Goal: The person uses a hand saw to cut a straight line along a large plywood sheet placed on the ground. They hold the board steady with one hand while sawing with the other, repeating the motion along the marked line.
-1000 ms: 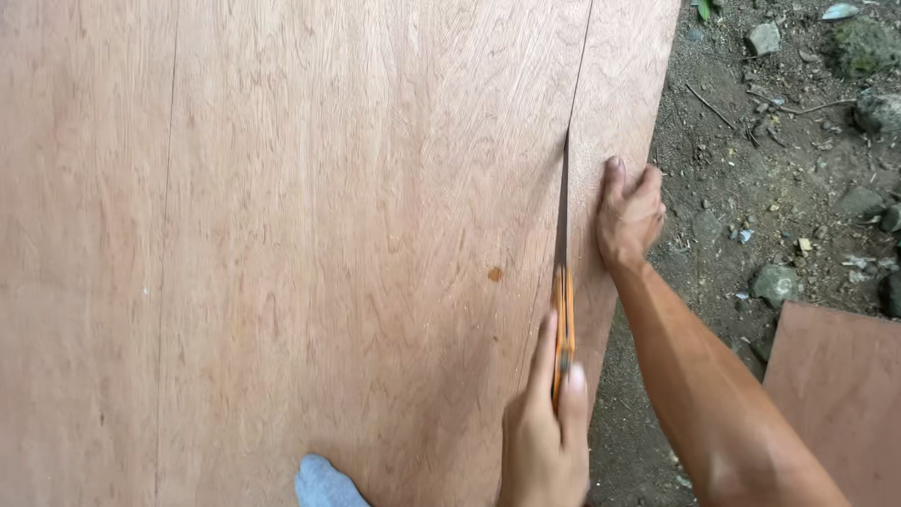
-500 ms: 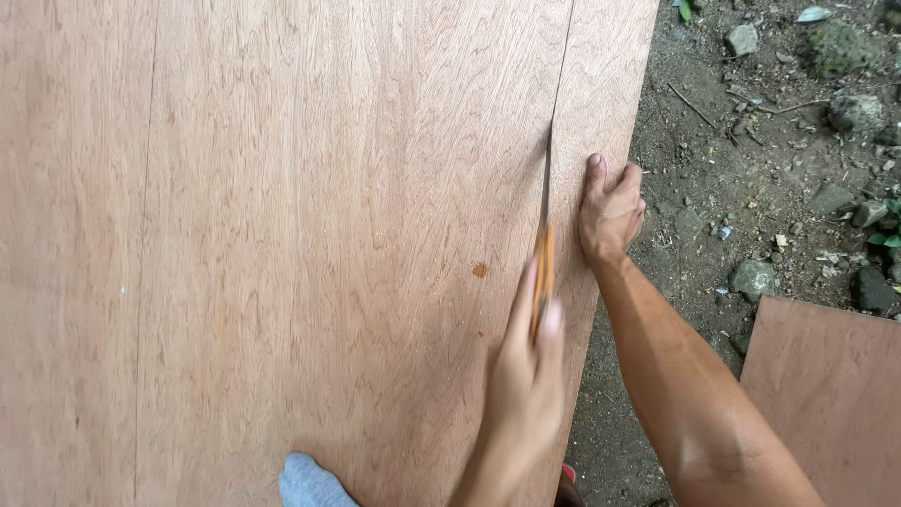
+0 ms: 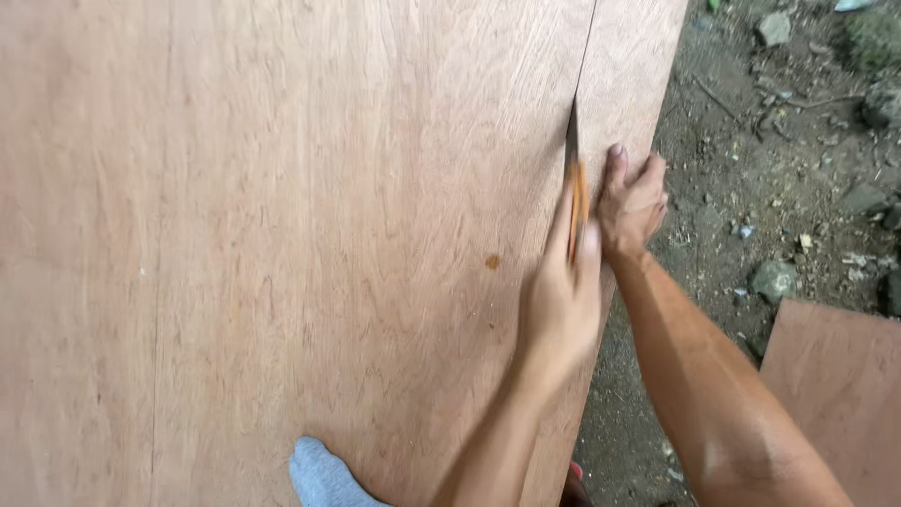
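A wide reddish plywood sheet (image 3: 328, 235) lay over stony dirt (image 3: 779, 188); the left hand (image 3: 561, 300) gripped a blurred orange-handled saw (image 3: 574, 188), while the right hand (image 3: 633, 202) pressed flat, fingers together.

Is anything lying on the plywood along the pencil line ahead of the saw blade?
Nothing visible. The line ahead of the saw runs over bare plywood. The right hand presses the strip beside the cut, off the line; the left hand grips the handle.

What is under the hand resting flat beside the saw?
The right hand presses on the narrow plywood strip right of the saw cut. What lies beneath the plywood is hidden; dirt ground shows beside it.
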A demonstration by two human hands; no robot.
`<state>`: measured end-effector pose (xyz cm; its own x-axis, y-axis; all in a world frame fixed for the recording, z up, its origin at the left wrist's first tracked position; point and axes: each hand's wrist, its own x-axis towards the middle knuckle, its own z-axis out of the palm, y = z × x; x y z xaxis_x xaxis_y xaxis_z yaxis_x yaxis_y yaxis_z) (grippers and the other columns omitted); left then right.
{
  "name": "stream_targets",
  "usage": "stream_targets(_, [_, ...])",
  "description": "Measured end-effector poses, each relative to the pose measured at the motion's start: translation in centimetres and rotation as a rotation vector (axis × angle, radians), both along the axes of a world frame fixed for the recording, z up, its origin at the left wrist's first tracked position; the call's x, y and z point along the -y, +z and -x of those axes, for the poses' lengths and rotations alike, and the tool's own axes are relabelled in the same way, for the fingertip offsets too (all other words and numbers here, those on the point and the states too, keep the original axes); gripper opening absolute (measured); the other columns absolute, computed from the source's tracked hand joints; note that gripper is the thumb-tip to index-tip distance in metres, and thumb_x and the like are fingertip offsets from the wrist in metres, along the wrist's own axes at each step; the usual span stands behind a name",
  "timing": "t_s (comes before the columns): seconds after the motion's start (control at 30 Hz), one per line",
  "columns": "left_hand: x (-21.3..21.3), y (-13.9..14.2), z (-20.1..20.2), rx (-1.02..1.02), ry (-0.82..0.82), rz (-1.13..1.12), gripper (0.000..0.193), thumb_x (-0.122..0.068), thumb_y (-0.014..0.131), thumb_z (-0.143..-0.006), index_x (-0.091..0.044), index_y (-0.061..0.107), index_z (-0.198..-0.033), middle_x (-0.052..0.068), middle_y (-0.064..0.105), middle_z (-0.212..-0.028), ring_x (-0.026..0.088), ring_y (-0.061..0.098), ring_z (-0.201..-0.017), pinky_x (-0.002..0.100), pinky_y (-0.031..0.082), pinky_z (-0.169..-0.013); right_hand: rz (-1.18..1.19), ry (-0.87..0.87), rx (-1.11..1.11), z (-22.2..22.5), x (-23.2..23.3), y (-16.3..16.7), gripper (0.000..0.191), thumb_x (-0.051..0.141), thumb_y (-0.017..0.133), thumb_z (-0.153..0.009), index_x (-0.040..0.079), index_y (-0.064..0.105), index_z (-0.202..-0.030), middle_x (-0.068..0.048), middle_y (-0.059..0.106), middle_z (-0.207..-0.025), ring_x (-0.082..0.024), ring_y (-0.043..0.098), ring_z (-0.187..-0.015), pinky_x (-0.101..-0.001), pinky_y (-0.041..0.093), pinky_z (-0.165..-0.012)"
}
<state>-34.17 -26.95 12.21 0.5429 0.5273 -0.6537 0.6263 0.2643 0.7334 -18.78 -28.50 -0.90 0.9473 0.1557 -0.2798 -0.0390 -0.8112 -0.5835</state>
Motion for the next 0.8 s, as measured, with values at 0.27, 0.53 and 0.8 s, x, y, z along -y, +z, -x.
stream_targets(0.27, [0.3,1.7,2.1,-0.03,-0.05,-0.058,0.065,-0.039,0.033,-0.106,-0.024,0.02,-0.167,0.012,0.058,-0.065,0.019,0.055,-0.048,0.043,0.047,-0.046,-0.046,0.007,0.014,-0.2,0.0,-0.5,0.063,0.065,0.054,-0.101,0.005,0.055,-0.119,-0.017,0.068,-0.086,-0.035,0.066,-0.079,-0.0519,0.054,-0.075])
stream_targets(0.53, [0.7,0.1,1.8,0.503,0.087,-0.528,0.046,-0.034,0.039,-0.125,-0.008,0.029,-0.162,0.028,0.066,-0.137,0.03,0.071,-0.114,0.041,0.059,-0.092,-0.043,0.007,0.043,-0.4,0.0,-0.4,0.057,0.064,0.053,-0.101,0.008,0.056,-0.111,-0.009,0.064,-0.075,-0.023,0.057,-0.066,-0.0462,0.051,-0.067])
stream_targets(0.8, [1.1,2.8,1.9,-0.037,-0.038,-0.035,0.064,-0.039,0.033,-0.106,-0.027,0.016,-0.166,-0.008,0.041,-0.051,0.009,0.04,-0.038,0.032,0.036,-0.032,-0.06,0.03,0.018,-0.5,-0.2,-0.4,0.067,0.067,0.051,-0.1,0.005,0.049,-0.126,-0.012,0.058,-0.071,-0.02,0.054,-0.059,-0.0455,0.05,-0.059])
